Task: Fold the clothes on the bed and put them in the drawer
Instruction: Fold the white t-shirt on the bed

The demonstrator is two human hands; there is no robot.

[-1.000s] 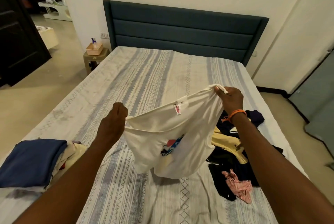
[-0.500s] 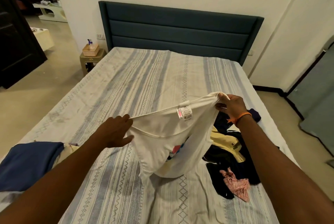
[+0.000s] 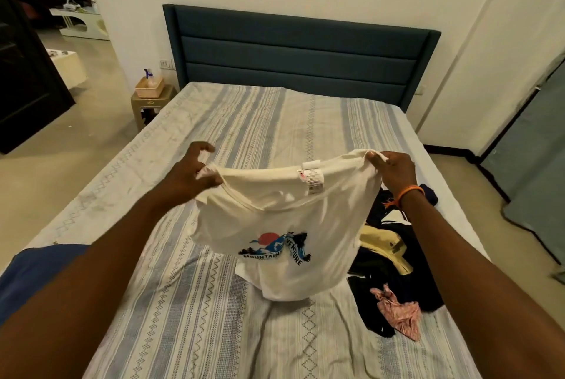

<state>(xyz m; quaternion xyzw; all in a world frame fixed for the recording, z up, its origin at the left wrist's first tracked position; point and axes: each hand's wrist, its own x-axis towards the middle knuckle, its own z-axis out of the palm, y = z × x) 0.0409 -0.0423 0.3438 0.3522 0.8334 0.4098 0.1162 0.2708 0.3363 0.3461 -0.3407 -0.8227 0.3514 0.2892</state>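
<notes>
Head view: white printed T-shirt (image 3: 284, 225) now raised, spread by shoulders; left hand (image 3: 186, 178) regripped, right hand (image 3: 389, 172) pinching; folding barely begun, unfolded pile (image 3: 394, 259) waiting on bed (image 3: 244, 121).

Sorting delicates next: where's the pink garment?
Head view, lower right: the pink garment lies on the bed at the dark pile's near edge.

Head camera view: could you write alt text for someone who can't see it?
A person's left hand and right hand hold a white printed T-shirt up by its shoulders over a striped bed. A pile of dark, yellow and pink clothes lies to the right, a blue garment at left.
</notes>
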